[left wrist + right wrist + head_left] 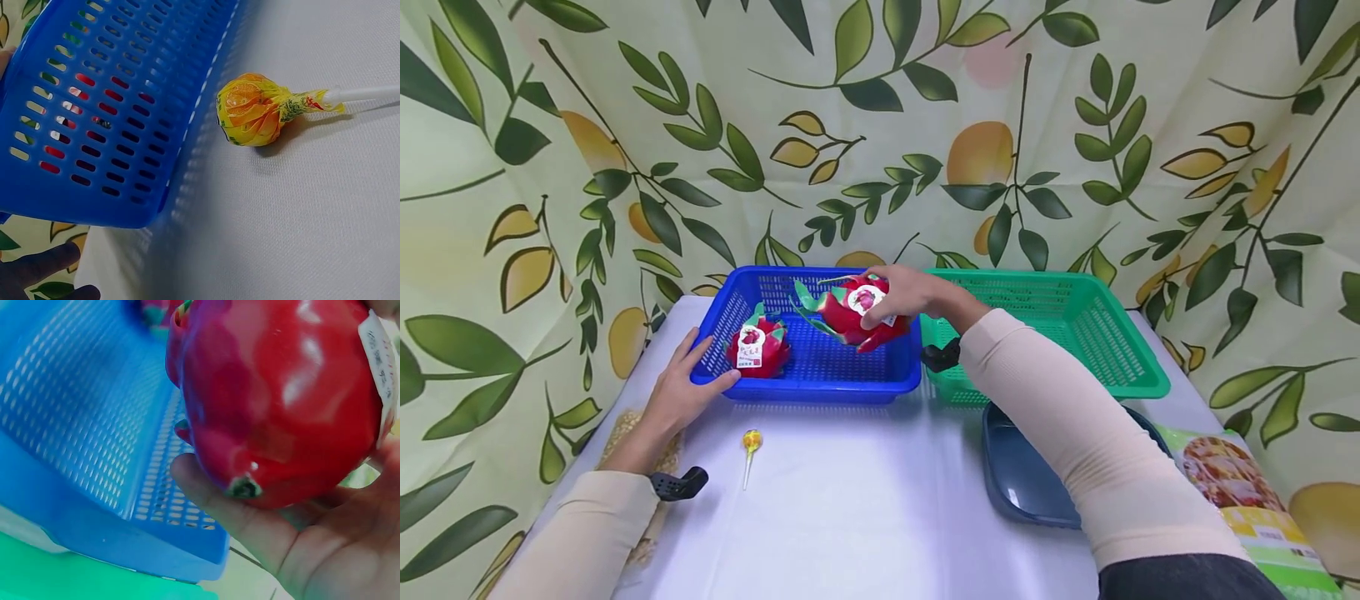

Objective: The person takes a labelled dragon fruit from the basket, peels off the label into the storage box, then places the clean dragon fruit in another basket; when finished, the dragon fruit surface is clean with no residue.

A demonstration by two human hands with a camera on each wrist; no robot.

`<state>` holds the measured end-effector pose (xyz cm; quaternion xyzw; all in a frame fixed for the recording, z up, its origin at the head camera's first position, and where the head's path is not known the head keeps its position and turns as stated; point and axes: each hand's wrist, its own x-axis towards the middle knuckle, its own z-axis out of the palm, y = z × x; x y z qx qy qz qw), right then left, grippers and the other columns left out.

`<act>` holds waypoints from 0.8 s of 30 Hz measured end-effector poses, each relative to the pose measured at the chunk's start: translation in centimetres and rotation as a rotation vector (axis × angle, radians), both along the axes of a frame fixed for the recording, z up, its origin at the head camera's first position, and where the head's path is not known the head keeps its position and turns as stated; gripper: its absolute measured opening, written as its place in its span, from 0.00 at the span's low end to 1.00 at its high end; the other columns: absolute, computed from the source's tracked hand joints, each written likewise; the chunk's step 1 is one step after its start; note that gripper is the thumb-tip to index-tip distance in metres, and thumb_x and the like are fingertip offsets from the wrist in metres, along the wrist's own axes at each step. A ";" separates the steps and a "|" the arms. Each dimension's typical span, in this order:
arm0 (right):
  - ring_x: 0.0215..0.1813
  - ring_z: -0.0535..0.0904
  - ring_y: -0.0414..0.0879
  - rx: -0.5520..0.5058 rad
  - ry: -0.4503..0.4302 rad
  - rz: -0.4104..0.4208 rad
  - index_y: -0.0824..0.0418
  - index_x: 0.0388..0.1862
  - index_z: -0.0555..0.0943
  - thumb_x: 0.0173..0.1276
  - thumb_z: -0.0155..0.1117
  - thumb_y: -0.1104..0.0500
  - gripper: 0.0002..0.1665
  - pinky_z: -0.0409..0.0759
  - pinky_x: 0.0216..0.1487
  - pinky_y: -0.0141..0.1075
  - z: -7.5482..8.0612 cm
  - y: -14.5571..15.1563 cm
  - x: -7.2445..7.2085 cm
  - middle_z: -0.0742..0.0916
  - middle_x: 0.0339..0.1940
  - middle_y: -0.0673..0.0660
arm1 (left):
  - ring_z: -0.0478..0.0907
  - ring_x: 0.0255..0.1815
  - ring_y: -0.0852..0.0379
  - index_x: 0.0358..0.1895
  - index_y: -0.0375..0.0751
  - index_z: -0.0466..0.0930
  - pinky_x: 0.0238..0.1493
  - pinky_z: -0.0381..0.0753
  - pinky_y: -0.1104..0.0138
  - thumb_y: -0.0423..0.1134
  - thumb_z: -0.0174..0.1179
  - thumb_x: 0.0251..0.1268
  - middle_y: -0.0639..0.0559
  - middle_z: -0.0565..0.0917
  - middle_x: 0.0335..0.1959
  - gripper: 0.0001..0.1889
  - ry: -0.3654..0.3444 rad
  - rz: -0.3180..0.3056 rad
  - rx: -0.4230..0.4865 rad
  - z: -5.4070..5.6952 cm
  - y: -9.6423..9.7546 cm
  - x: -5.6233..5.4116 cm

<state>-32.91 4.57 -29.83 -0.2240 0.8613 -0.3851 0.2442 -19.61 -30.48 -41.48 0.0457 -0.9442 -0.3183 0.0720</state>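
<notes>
My right hand (910, 293) grips a red dragon fruit (842, 312) with green scales and a round white label, held above the right part of the blue basket (820, 387). In the right wrist view the held dragon fruit (275, 400) fills the hand from above. A second dragon fruit (767, 354), also labelled, lies inside the basket at its left. My left hand (683, 390) is at the basket's front left corner, fingers spread along the left side and thumb by the front rim. On the table lies a yellow-orange wrapped lollipop (751, 442), seen close in the left wrist view.
Right of the blue basket stands a green basket (1138, 385). In front of it sits a dark blue tray (1000, 479), partly behind my right forearm. A printed food bag (1247, 492) lies at far right. Under my left forearm is a beige, grainy-looking pack (617, 433).
</notes>
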 end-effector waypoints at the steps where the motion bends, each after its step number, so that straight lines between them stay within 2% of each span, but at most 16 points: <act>1: 0.54 0.73 0.54 -0.030 0.001 -0.003 0.56 0.73 0.61 0.44 0.80 0.54 0.57 0.83 0.41 0.42 0.2 0.4 0.3 0.76 0.54 0.58 | 0.42 0.72 0.27 0.76 0.38 0.50 0.57 0.56 0.31 0.63 0.59 0.60 0.39 0.40 0.77 0.49 0.000 0.000 0.002 0.0 0.0 0.0; 6: 0.54 0.74 0.55 -0.183 -0.009 -0.014 0.54 0.69 0.66 0.44 0.80 0.57 0.52 0.83 0.40 0.44 0.1 1.9 2.6 0.76 0.54 0.59 | 0.42 0.72 0.27 0.76 0.37 0.50 0.58 0.56 0.31 0.63 0.59 0.60 0.39 0.40 0.77 0.49 0.003 -0.005 0.010 0.0 0.0 0.0; 12: 0.54 0.74 0.57 -0.350 -0.015 -0.049 0.52 0.66 0.68 0.44 0.78 0.60 0.48 0.83 0.41 0.46 -0.8 3.2 6.3 0.76 0.54 0.60 | 0.42 0.72 0.28 0.76 0.37 0.50 0.58 0.54 0.31 0.62 0.59 0.61 0.39 0.40 0.77 0.48 0.010 -0.008 0.017 -0.1 0.1 0.0; 16: 0.55 0.73 0.57 -0.476 -0.009 -0.085 0.53 0.64 0.70 0.45 0.75 0.61 0.44 0.83 0.41 0.47 -2.2 3.9 9.4 0.77 0.54 0.61 | 0.42 0.72 0.28 0.76 0.37 0.50 0.57 0.55 0.31 0.62 0.59 0.61 0.39 0.40 0.77 0.48 0.014 -0.007 0.013 -0.3 0.0 0.2; 20: 0.55 0.73 0.57 -0.565 0.043 -0.143 0.54 0.64 0.71 0.45 0.75 0.61 0.43 0.83 0.41 0.47 -4.0 4.5 12.6 0.77 0.54 0.60 | 0.42 0.72 0.27 0.76 0.38 0.49 0.57 0.56 0.30 0.62 0.59 0.61 0.40 0.40 0.78 0.48 0.017 -0.007 0.016 -0.2 0.0 0.1; 24: 0.56 0.72 0.59 -0.635 0.040 -0.167 0.57 0.65 0.70 0.46 0.75 0.62 0.44 0.83 0.41 0.48 -6.2 4.9 15.5 0.77 0.54 0.61 | 0.41 0.72 0.27 0.76 0.38 0.48 0.57 0.56 0.30 0.61 0.59 0.62 0.40 0.39 0.78 0.48 0.011 -0.010 0.014 -0.1 0.0 0.0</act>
